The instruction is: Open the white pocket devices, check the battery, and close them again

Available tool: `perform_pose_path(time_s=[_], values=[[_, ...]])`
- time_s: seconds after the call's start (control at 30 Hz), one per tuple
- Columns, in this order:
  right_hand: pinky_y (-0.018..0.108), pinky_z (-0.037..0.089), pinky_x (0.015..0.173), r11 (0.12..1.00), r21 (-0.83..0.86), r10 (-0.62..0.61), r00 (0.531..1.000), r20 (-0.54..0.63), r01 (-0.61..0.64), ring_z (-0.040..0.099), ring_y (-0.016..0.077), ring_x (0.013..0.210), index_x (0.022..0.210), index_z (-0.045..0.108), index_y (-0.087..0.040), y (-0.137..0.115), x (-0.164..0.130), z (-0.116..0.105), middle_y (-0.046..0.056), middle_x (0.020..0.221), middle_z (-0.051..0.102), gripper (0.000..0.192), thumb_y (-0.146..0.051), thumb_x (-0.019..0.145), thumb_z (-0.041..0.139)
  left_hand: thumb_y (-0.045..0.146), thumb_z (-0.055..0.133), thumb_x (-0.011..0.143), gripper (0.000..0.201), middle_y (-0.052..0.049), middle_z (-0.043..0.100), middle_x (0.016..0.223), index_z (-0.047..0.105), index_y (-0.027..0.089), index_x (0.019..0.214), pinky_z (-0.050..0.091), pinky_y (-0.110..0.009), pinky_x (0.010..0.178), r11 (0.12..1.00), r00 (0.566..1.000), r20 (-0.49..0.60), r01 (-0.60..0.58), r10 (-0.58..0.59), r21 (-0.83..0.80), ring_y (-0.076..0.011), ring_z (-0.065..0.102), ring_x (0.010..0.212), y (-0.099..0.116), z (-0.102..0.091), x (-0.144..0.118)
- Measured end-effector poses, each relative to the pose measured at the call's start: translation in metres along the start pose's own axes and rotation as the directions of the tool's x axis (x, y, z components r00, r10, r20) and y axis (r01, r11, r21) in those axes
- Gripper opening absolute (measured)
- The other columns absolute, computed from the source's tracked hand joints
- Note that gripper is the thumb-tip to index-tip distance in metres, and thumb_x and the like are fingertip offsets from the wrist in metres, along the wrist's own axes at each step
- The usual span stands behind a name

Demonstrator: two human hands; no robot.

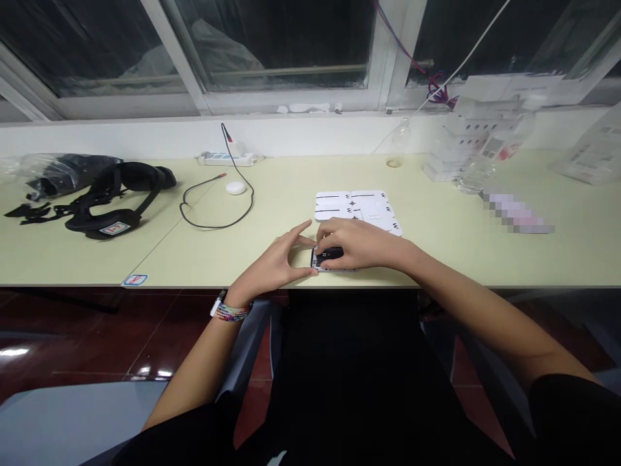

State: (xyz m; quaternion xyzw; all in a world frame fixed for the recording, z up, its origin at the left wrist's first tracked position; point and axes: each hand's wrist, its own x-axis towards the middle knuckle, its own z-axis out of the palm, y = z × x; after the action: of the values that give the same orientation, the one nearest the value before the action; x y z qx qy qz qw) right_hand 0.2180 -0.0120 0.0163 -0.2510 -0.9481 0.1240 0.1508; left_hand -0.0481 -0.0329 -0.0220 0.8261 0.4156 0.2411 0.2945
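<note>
A small flat rectangular device (314,257) with a pale edge and a dark inside lies near the table's front edge. My left hand (276,262) spans its left end, thumb at the near corner and fingers at the far corner. Curled over the top of the device, my right hand (361,243) has its thumb and fingers closed around a black flat piece (332,254) with small pale marks. That hand hides the device's right part. Just beyond both hands lie white rounded cards (371,200) with black lines and marks, partly covered by my right hand.
A black headset (116,200) lies at left, near a black cable (218,226), a white mouse-like object (235,188) and a power strip (228,159). Stacked white boxes (449,152), a clear bottle (478,175) and a blurred-out item (519,213) are at right.
</note>
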Motion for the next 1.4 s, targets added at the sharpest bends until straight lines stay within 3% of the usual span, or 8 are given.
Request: perform_pose_path(time_s=[0.33, 0.53, 0.73, 0.8, 0.9, 1.07, 1.23, 1.4], values=[[0.062, 0.056, 0.119, 0.995, -0.099, -0.031, 0.982, -0.185, 0.013, 0.067, 0.0367, 0.141, 0.128, 0.085, -0.024, -0.007, -0.048, 0.000, 0.012, 0.151, 0.074, 0.030, -0.031, 0.111, 0.060, 0.053, 0.083, 0.095, 0.101, -0.009, 0.073, 0.150, 0.026, 0.034, 0.177, 0.037, -0.055, 0.133, 0.999, 1.000, -0.004, -0.024, 0.024, 0.035, -0.0342, 0.060, 0.151, 0.001, -0.001, -0.001], [0.060, 0.040, 0.136, 0.989, -0.145, -0.050, 0.987, -0.154, 0.027, 0.038, 0.0347, 0.168, 0.171, 0.045, -0.010, -0.022, -0.046, 0.048, 0.020, 0.178, 0.040, 0.066, -0.045, 0.116, 0.052, 0.053, 0.084, 0.094, 0.100, -0.010, 0.072, 0.151, 0.030, 0.031, 0.175, 0.043, -0.054, 0.130, 1.000, 0.999, -0.029, -0.022, 0.022, 0.009, -0.0337, 0.064, 0.147, 0.001, -0.001, -0.001], [0.059, 0.049, 0.129, 0.990, -0.144, -0.026, 0.972, -0.232, -0.008, 0.063, 0.0326, 0.151, 0.150, 0.072, -0.018, -0.013, -0.055, 0.041, 0.013, 0.157, 0.070, 0.046, -0.040, 0.118, 0.049, 0.052, 0.084, 0.093, 0.097, -0.009, 0.074, 0.148, 0.033, 0.031, 0.173, 0.042, -0.055, 0.130, 0.999, 0.999, -0.029, -0.017, 0.018, 0.037, -0.0346, 0.064, 0.147, 0.004, -0.001, -0.001], [0.056, 0.062, 0.110, 0.975, -0.164, 0.084, 0.928, -0.363, -0.153, 0.075, 0.0336, 0.129, 0.118, 0.086, -0.020, -0.002, -0.057, 0.025, 0.013, 0.130, 0.084, 0.040, -0.035, 0.116, 0.048, 0.049, 0.084, 0.093, 0.096, -0.009, 0.074, 0.148, 0.034, 0.032, 0.173, 0.043, -0.055, 0.129, 0.999, 0.999, -0.028, -0.015, 0.016, 0.035, -0.0344, 0.064, 0.146, 0.004, -0.001, -0.001], [0.046, 0.060, 0.079, 0.819, -0.196, 0.374, 0.761, -0.530, -0.539, 0.074, 0.0353, 0.107, 0.090, 0.082, -0.018, 0.017, -0.055, 0.001, 0.017, 0.104, 0.080, 0.041, -0.038, 0.112, 0.054, 0.048, 0.084, 0.094, 0.094, -0.008, 0.072, 0.151, 0.035, 0.034, 0.172, 0.044, -0.055, 0.129, 0.999, 1.000, -0.023, -0.003, 0.004, 0.044, -0.0347, 0.063, 0.148, 0.002, -0.001, -0.001], [0.046, 0.053, 0.078, 0.529, -0.188, 0.725, 0.556, -0.407, -0.828, 0.069, 0.0397, 0.106, 0.139, 0.069, -0.014, 0.040, -0.043, -0.018, 0.022, 0.121, 0.073, 0.065, -0.068, 0.101, 0.063, 0.048, 0.085, 0.093, 0.092, -0.007, 0.072, 0.152, 0.037, 0.035, 0.171, 0.043, -0.055, 0.130, 0.998, 1.000, -0.021, 0.000, 0.001, 0.063, -0.0342, 0.062, 0.149, 0.004, -0.001, -0.002], [0.049, 0.054, 0.086, 0.538, -0.151, 0.770, 0.557, -0.313, -0.829, 0.069, 0.0413, 0.111, 0.149, 0.062, -0.015, 0.049, -0.042, -0.015, 0.023, 0.131, 0.071, 0.068, -0.060, 0.097, 0.064, 0.047, 0.085, 0.094, 0.091, -0.007, 0.072, 0.152, 0.037, 0.034, 0.170, 0.047, -0.053, 0.127, 0.998, 1.000, -0.024, -0.001, 0.002, 0.059, -0.0338, 0.064, 0.148, 0.005, -0.001, -0.001], [0.054, 0.059, 0.088, 0.691, -0.018, 0.657, 0.638, -0.402, -0.723, 0.070, 0.0430, 0.119, 0.157, 0.057, -0.017, 0.060, -0.051, -0.011, 0.022, 0.140, 0.073, 0.064, -0.029, 0.094, 0.063, 0.046, 0.085, 0.093, 0.094, -0.007, 0.072, 0.152, 0.035, 0.034, 0.172, 0.044, -0.054, 0.129, 0.999, 1.000, -0.025, -0.005, 0.006, 0.042, -0.0335, 0.063, 0.149, 0.002, 0.000, -0.001]])
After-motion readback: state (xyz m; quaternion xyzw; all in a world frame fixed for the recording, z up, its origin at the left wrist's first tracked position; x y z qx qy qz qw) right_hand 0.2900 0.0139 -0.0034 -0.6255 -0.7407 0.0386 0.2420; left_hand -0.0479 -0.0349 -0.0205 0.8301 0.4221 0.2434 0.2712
